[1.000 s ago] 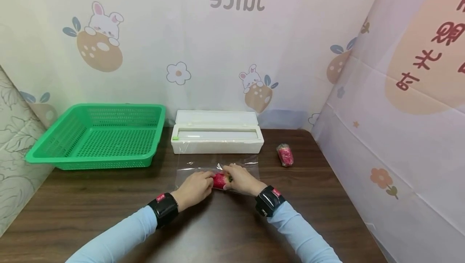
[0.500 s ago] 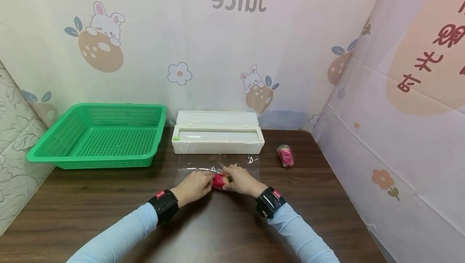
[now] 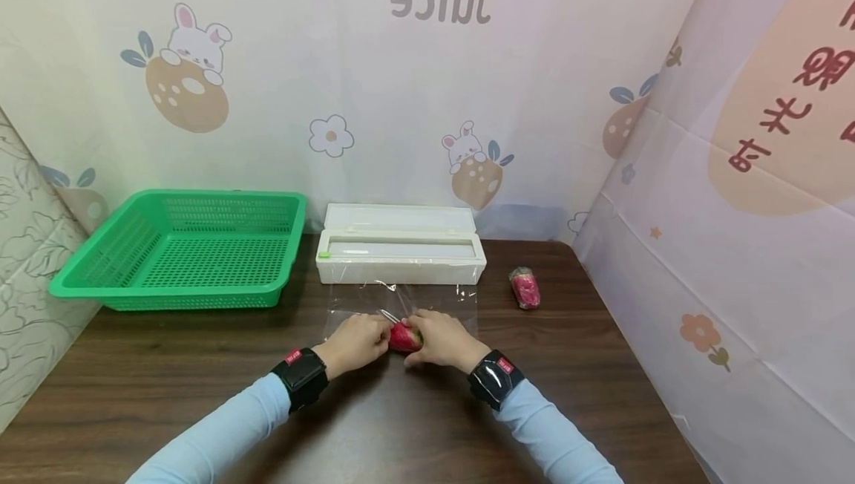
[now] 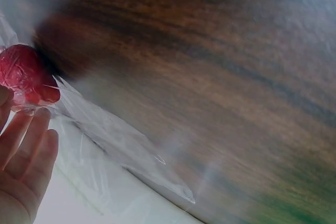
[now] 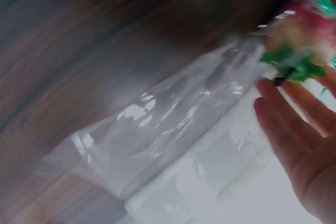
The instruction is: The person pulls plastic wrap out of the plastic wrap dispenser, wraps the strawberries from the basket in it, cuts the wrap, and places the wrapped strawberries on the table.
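A red fruit [image 3: 404, 337] like a strawberry lies partly in clear plastic film, at the near end of the sheet [image 3: 427, 298]. My left hand [image 3: 355, 343] holds its red end, which in the left wrist view shows film drawn tightly over the red surface [image 4: 26, 72]. The thumb and fingers of my right hand [image 3: 444, 339] are round the other end. In the right wrist view, green leaves [image 5: 294, 65] show under film close to my right fingertips. The film runs back to a white dispenser box [image 3: 401, 272].
A green perforated basket [image 3: 179, 300] stands at the back left of the brown table [image 3: 374, 424]. A small wrapped red piece [image 3: 525, 289] lies to the right of the box, whose lid [image 3: 399, 217] stands raised against the patterned cloth wall [image 3: 401, 83].
The fruit has turned slightly between my hands, and the film behind it has shifted into a new crease. My right thumb has moved a little toward the near side.
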The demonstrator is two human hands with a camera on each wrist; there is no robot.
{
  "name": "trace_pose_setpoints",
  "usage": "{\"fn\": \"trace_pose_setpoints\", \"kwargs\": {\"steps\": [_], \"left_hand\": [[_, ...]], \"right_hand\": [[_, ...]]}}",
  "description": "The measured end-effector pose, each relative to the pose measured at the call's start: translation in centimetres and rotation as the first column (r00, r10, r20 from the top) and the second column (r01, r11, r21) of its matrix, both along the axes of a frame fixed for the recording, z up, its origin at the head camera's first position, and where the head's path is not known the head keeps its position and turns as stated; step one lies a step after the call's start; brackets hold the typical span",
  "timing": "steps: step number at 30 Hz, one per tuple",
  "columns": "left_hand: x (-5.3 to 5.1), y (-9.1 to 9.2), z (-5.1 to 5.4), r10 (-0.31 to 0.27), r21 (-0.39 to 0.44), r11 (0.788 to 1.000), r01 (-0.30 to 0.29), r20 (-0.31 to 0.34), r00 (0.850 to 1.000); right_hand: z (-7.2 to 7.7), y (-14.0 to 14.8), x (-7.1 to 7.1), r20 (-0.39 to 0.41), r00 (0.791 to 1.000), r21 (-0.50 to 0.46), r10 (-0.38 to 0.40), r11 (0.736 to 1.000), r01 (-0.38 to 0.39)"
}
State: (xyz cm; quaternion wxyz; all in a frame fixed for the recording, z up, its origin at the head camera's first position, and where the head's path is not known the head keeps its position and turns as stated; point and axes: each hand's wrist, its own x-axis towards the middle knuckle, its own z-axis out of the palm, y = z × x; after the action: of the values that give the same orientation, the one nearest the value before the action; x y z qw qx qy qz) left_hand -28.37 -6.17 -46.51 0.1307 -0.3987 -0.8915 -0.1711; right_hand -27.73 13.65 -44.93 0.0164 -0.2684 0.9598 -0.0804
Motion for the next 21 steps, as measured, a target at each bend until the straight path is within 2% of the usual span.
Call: {"fn": "trace_pose_setpoints", "kwargs": {"steps": [4,8,12,18,21], "left_hand": [[-0.04,-0.04,-0.02,0.019,-0.001,1.0,-0.019,0.038,0.999],[0.06,-0.1,-0.26,0.037,-0.002,0.999,-0.037,0.064,0.997],[-0.05,-0.22,-0.28,0.063,-0.005,0.998,-0.062,0.062,0.996],[-0.45,-0.5,0.24,0.157,-0.015,0.988,-0.156,0.081,0.984],[-0.3,-0.39,0.47,0.201,0.013,0.979,-0.201,0.038,0.979]], "right_hand": [[-0.31,0.26,-0.08,-0.061,0.997,-0.031,0.036,0.999,-0.037],[-0.32,0.42,0.0,-0.063,0.996,-0.064,0.063,0.996,-0.067],[-0.11,0.4,0.01,-0.063,0.995,-0.048,0.074,0.996,-0.077],[0.23,0.25,-0.21,-0.069,0.995,-0.034,0.073,0.997,-0.075],[0.36,0.34,-0.35,-0.053,0.996,-0.045,0.065,0.997,-0.068]]}}
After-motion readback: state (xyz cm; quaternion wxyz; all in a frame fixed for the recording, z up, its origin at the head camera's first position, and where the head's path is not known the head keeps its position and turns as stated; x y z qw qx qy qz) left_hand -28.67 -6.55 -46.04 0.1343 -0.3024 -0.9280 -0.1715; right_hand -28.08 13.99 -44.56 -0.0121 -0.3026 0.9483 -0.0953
